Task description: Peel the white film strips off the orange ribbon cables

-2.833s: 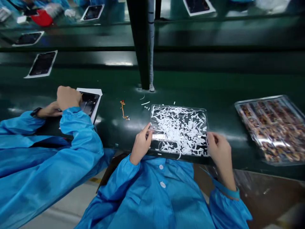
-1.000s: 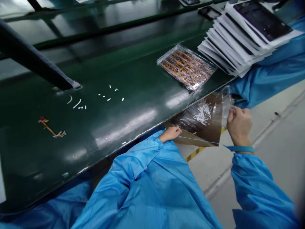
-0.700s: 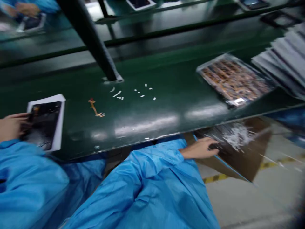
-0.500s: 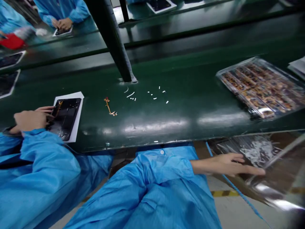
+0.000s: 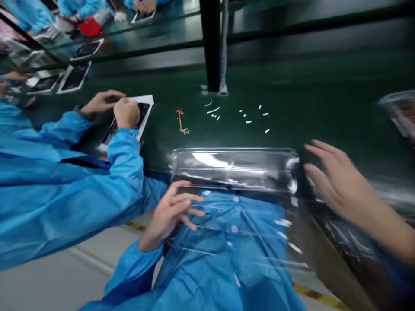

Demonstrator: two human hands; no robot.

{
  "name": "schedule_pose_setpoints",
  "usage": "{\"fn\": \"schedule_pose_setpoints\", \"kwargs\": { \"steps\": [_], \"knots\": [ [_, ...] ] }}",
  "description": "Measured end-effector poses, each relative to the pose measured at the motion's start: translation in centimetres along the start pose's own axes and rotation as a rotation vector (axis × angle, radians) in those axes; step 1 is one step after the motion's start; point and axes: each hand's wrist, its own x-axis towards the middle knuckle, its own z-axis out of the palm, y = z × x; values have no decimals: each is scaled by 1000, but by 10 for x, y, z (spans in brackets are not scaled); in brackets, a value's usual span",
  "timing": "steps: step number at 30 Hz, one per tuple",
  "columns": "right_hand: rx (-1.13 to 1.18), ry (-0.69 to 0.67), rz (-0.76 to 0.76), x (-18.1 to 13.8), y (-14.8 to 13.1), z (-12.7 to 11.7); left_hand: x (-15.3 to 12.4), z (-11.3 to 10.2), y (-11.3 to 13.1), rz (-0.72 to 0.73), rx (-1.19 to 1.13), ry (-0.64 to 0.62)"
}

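A clear plastic tray (image 5: 259,170) lies across my lap, its far end over the front edge of the bench. My left hand (image 5: 171,211) is at the tray's left side with fingers spread; whether they lie over or under the plastic is unclear. To the right of the tray, my right hand (image 5: 343,181) is open and apart from it, slightly blurred, holding nothing. Beyond the tray, an orange flex cable (image 5: 180,122) lies on the green bench (image 5: 292,112). Several small white strips (image 5: 248,122) are scattered to its right.
A dark post (image 5: 212,47) rises from the bench. At left, a co-worker's hands (image 5: 126,113) work over a dark device (image 5: 142,114) on a white sheet. A tray of flex parts (image 5: 403,114) is at the right edge. Other people sit across the bench.
My left hand has come back from the far right to the left, and the clear tray now lies before me. My right hand has entered view. The camera view has turned right.
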Motion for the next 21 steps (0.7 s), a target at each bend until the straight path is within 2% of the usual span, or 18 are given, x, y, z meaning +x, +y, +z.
{"fn": "schedule_pose_setpoints", "kwargs": {
  "steps": [1, 4, 6, 9, 11, 13, 18, 21],
  "knots": [
    [56, -56, -88, 21, -6, 11, -17, -19, -3, 34, -17, 121],
    [-63, -98, -85, 84, -23, 45, -70, -68, -31, 23, -54, 377],
    [-97, -136, -90, 117, -35, 61, -98, -91, -62, -44, -87, 433],
    [-74, -192, -182, 155, -58, 74, -114, -107, -109, -133, -152, 389],
    [-46, -214, -256, 178, -78, 84, -105, -108, -130, -161, -199, 323],
    [-33, -217, -313, 202, -100, 96, -86, -105, -139, -146, -235, 283],
    [-1, -217, -473, 256, -152, 123, -25, -98, -134, -109, -229, 197],
    [30, -243, -625, 268, -166, 125, 3, -96, -123, -134, -182, 133]
  ]
}}
